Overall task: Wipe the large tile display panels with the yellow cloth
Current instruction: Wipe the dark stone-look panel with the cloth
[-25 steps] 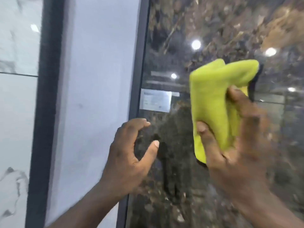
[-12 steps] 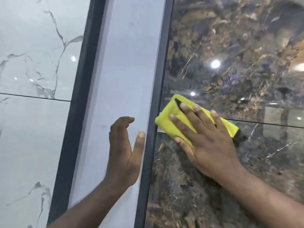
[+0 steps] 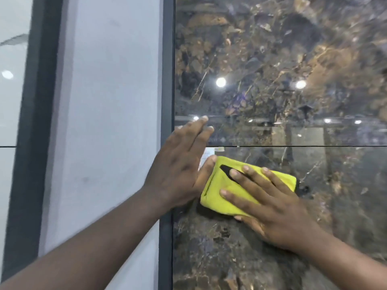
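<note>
A folded yellow cloth [image 3: 217, 191] with a black edge lies flat against the glossy dark marble tile panel [image 3: 282, 59]. My right hand [image 3: 270, 204] presses the cloth onto the lower dark tile with straight, spread fingers, just below the horizontal joint [image 3: 314, 146]. My left hand [image 3: 180, 164] lies flat on the same panel at its left edge, fingers straight and reaching over the joint, thumb touching the cloth's left end. A small white label [image 3: 208, 152] peeks out between the left hand and the cloth.
A dark metal frame strip [image 3: 167, 70] runs vertically along the dark panel's left edge. Left of it stands a plain pale grey panel [image 3: 109, 101], then another dark frame [image 3: 35, 122] and a white marble tile [image 3: 10, 101]. Ceiling lights reflect in the dark tile.
My right hand has slid the cloth down past the joint onto the lower tile. My left hand has moved right, from the grey panel onto the dark panel beside the cloth.
</note>
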A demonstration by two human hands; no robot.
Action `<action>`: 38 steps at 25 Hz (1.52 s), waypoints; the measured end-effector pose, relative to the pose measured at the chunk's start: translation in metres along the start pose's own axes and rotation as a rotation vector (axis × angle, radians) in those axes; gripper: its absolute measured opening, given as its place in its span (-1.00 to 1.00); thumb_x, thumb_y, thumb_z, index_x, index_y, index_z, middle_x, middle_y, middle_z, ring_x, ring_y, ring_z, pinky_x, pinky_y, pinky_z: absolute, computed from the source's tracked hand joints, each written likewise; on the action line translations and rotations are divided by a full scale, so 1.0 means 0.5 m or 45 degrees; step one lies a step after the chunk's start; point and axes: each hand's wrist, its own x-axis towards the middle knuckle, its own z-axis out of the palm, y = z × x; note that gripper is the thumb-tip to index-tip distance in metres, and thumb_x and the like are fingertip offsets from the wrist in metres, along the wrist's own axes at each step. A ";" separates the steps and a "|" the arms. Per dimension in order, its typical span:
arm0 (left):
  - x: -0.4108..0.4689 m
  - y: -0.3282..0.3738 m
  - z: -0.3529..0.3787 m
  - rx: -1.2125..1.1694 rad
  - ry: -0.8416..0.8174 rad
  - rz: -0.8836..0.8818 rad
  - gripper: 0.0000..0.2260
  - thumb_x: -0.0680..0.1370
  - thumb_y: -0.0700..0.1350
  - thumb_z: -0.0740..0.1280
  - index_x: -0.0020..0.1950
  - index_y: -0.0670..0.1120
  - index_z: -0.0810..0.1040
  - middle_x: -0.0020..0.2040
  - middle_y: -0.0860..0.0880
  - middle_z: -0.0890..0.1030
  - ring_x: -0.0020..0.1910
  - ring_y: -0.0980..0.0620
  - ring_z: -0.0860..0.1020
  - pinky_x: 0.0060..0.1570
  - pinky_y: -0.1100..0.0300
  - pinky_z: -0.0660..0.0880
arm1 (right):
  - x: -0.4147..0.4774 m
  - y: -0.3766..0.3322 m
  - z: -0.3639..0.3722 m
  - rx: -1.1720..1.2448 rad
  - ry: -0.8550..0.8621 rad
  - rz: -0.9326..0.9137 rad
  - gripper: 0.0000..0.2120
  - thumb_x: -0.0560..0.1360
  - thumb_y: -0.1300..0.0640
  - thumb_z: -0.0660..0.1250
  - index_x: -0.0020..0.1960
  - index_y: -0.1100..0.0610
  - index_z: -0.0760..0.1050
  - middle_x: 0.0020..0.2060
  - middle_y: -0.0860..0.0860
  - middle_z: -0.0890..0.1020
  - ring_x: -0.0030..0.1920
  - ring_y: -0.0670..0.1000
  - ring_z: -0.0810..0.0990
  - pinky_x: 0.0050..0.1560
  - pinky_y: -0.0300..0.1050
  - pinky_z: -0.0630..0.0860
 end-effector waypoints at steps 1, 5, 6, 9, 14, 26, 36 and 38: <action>0.006 0.001 0.016 -0.005 -0.021 0.030 -0.45 0.76 0.10 0.16 0.65 -0.20 0.40 0.70 -0.15 0.33 0.68 -0.15 0.30 0.67 -0.13 0.23 | -0.001 0.028 -0.010 -0.015 -0.018 0.030 -0.42 0.71 -0.17 0.28 0.68 -0.12 0.26 0.69 0.07 0.24 0.67 0.18 0.25 0.53 0.38 0.35; -0.022 0.014 0.075 0.248 -0.121 0.113 -0.38 0.76 0.15 0.12 0.73 -0.19 0.28 0.76 -0.16 0.19 0.75 -0.15 0.14 0.70 -0.25 0.13 | -0.007 -0.001 -0.009 0.121 0.173 0.889 -0.41 0.71 -0.10 0.22 0.70 -0.03 0.23 0.71 0.09 0.15 0.68 0.19 0.20 0.53 0.40 0.31; -0.029 0.015 0.083 0.328 -0.143 0.157 -0.36 0.75 0.17 0.10 0.74 -0.19 0.25 0.77 -0.17 0.16 0.76 -0.17 0.13 0.68 -0.29 0.13 | -0.032 -0.032 0.001 0.083 0.125 0.780 -0.41 0.71 -0.11 0.22 0.70 -0.04 0.21 0.71 0.10 0.15 0.69 0.20 0.19 0.55 0.40 0.30; -0.030 0.015 0.089 0.387 -0.153 0.187 -0.31 0.76 0.23 0.04 0.77 -0.19 0.15 0.78 -0.17 0.08 0.77 -0.18 0.07 0.68 -0.32 0.10 | -0.133 -0.027 -0.023 0.034 -0.103 0.334 -0.42 0.71 -0.13 0.24 0.69 -0.08 0.21 0.70 0.09 0.18 0.68 0.21 0.22 0.57 0.35 0.28; -0.030 0.012 0.095 0.459 -0.156 0.237 -0.21 0.74 0.35 -0.09 0.79 -0.18 -0.04 0.80 -0.16 -0.08 0.78 -0.13 -0.04 0.69 -0.34 0.03 | -0.046 0.055 -0.023 0.078 0.113 0.926 -0.40 0.72 -0.15 0.18 0.67 0.07 0.21 0.73 0.08 0.07 0.70 0.07 0.11 0.62 0.31 0.19; -0.029 0.014 0.089 0.476 -0.184 0.249 -0.17 0.70 0.40 -0.25 0.78 -0.15 -0.20 0.79 -0.16 -0.21 0.78 -0.12 -0.17 0.70 -0.30 -0.08 | -0.172 -0.030 -0.030 0.086 -0.139 0.706 -0.43 0.76 -0.11 0.14 0.73 -0.18 0.05 0.74 0.06 -0.02 0.73 0.19 0.00 0.55 0.49 0.22; -0.033 0.015 0.083 0.405 -0.153 0.257 -0.17 0.71 0.39 -0.08 0.79 -0.16 -0.10 0.80 -0.16 -0.12 0.78 -0.14 -0.08 0.70 -0.34 0.00 | -0.090 -0.100 -0.013 0.158 -0.033 0.747 -0.46 0.76 -0.12 0.14 0.71 -0.15 0.14 0.74 0.05 0.02 0.72 0.18 0.02 0.64 0.33 0.13; -0.031 0.020 0.079 0.403 -0.169 0.258 -0.16 0.70 0.39 -0.07 0.80 -0.16 -0.06 0.80 -0.16 -0.07 0.78 -0.14 -0.04 0.69 -0.34 0.00 | -0.159 -0.024 -0.030 0.123 -0.071 0.814 -0.44 0.76 -0.13 0.11 0.72 -0.20 0.06 0.74 0.05 0.00 0.73 0.15 0.00 0.62 0.39 0.16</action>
